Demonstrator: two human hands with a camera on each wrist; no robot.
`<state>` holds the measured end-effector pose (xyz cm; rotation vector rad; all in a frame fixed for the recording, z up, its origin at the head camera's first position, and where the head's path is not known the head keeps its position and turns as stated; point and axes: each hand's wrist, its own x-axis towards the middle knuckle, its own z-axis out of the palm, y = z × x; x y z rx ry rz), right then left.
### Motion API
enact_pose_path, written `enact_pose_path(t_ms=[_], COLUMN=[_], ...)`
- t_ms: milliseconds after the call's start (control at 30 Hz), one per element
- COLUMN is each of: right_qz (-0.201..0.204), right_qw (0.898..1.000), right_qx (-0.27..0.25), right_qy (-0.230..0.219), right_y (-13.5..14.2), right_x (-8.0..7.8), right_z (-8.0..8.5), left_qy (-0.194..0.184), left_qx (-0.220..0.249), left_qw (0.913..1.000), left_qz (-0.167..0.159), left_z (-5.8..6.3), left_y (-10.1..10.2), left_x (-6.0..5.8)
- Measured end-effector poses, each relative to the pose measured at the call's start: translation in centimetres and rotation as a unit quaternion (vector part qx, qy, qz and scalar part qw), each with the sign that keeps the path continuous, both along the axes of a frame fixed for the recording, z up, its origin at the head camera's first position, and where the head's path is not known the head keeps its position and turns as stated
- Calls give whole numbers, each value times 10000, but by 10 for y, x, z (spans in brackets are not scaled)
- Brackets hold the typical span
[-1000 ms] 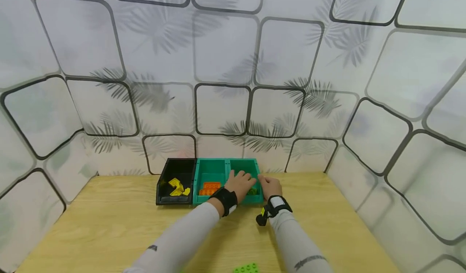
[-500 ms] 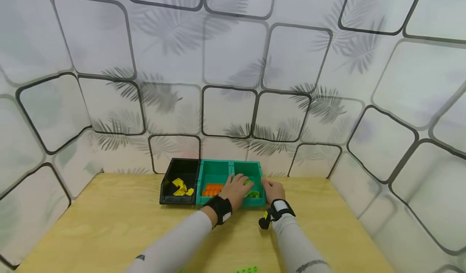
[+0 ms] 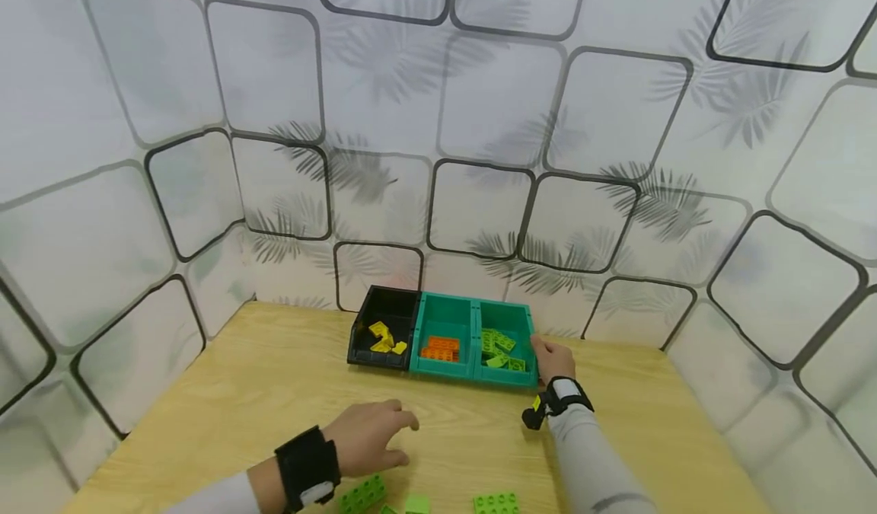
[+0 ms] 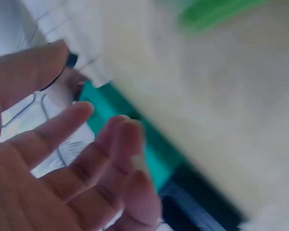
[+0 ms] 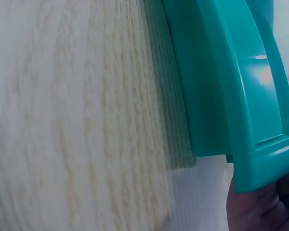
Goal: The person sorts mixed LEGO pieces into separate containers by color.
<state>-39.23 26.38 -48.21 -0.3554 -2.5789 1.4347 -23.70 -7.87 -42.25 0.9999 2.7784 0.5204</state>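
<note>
My left hand (image 3: 366, 438) hovers over the near part of the table, its fingers spread and slightly bent around nothing. Just below it lies a green toy brick (image 3: 363, 493), with a lighter green piece (image 3: 417, 504) and another studded green brick (image 3: 496, 503) to the right. At the far side, my right hand (image 3: 553, 360) grips the right edge of the right-hand teal bin (image 3: 503, 376); part of its fingers is hidden by the bin wall in the right wrist view. Several green bricks (image 3: 499, 346) lie inside that bin.
A second teal bin (image 3: 438, 367) with orange bricks (image 3: 441, 348) adjoins on the left. Beyond it stands a black bin (image 3: 377, 359) holding yellow pieces (image 3: 384, 337). A patterned curtain (image 3: 479, 209) hangs close behind the bins and around the wooden table (image 3: 274, 377).
My left hand has left the right-hand teal bin and come back left and toward me, uncovering the green bricks inside. My right hand stays at the bin's edge. The head view has shifted left.
</note>
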Motion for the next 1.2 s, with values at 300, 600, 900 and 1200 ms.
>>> enact_pose_path(t_ms=[300,600,900,1200], right_qz=[-148,-205,-191,-178], right_qw=[9995,9995,9990,9986], right_qx=[277,245,366,312], right_qy=[-50,-29,160,386], right_y=[27,23,5,0], right_x=[1,2,-1,-7], right_z=[7,-4,-1,-6], left_qy=[-397,-164,-220,311], left_qx=[-316,-433,-218,289], left_qw=[9987,9989,9987,9982], left_qz=[4,-55,406,424], left_z=[-32,-40,-35,-27], left_y=[-21,-17,-9,36], left_x=[23,19,3,-27])
